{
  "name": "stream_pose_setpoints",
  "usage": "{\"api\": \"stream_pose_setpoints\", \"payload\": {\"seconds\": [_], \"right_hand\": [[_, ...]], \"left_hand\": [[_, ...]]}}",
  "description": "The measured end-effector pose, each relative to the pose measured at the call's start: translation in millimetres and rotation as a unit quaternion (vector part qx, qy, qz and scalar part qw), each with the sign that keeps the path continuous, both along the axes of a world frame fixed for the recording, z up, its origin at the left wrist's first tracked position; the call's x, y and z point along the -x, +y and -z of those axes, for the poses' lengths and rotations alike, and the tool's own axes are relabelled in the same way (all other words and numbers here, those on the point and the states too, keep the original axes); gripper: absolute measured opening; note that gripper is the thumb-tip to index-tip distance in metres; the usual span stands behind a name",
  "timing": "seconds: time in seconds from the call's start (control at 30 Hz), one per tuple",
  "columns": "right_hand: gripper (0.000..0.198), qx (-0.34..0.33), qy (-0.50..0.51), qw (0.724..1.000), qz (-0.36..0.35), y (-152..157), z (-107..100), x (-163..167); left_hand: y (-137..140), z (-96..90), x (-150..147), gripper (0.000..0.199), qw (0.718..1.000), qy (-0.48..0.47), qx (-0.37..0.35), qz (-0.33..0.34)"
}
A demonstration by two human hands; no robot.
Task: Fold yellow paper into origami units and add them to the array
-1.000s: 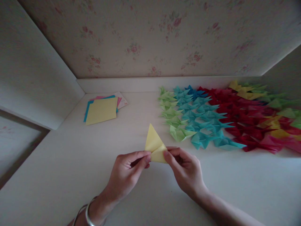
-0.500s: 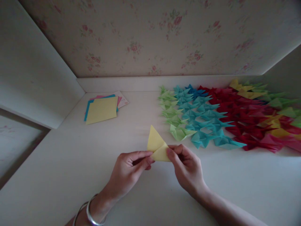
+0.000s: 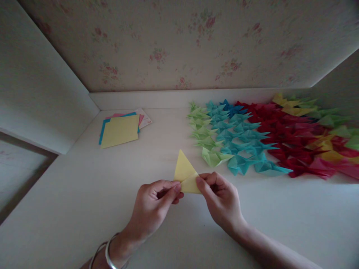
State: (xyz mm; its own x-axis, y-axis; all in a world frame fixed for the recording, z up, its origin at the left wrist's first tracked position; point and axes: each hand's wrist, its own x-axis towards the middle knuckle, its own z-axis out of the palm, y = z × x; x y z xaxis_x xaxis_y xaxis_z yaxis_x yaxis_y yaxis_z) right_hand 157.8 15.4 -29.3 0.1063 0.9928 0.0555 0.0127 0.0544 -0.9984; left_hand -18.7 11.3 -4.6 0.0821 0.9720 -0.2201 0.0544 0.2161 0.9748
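A folded piece of yellow origami paper is held up between my two hands, one pointed corner upward and a diagonal fold across its lower part. My left hand pinches its lower left edge between thumb and fingers. On the other side, my right hand grips the right corner, thumb in front and the fingertips partly hidden behind the paper. Beyond my right hand stand rows of folded paper cranes, with a light green crane and a teal crane closest.
A stack of square paper, yellow on top with blue and pink beneath, lies at the back left of the white table. Many red cranes fill the right side. A flowered wall rises behind.
The view has shifted very slightly. Both hands keep the same pinch on the yellow paper, and its shape looks unchanged.
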Motion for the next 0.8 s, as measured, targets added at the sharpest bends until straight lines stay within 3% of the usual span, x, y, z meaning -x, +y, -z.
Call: {"api": "stream_pose_setpoints", "payload": {"seconds": [0.07,0.2,0.27,0.4,0.8], "right_hand": [[0.031,0.001,0.024,1.000,0.004,1,-1,1],[0.026,0.010,0.084,0.996,0.004,3,-4,4],[0.023,0.008,0.085,0.996,-0.004,4,-4,4],[0.013,-0.003,0.058,0.998,-0.020,2,-1,2],[0.017,0.049,0.056,0.995,-0.072,-1,1,1]], "left_hand": [[2,0.9,0,0.027,1.000,-0.023,0.013,-0.009],[6,0.0,2,0.076,0.997,-0.056,0.054,-0.023],[9,-0.5,3,0.067,0.995,-0.057,0.083,-0.010],[11,1.1,3,0.026,0.994,-0.040,0.097,0.043],[7,2.0,4,0.023,0.997,0.001,0.078,0.021]]}}
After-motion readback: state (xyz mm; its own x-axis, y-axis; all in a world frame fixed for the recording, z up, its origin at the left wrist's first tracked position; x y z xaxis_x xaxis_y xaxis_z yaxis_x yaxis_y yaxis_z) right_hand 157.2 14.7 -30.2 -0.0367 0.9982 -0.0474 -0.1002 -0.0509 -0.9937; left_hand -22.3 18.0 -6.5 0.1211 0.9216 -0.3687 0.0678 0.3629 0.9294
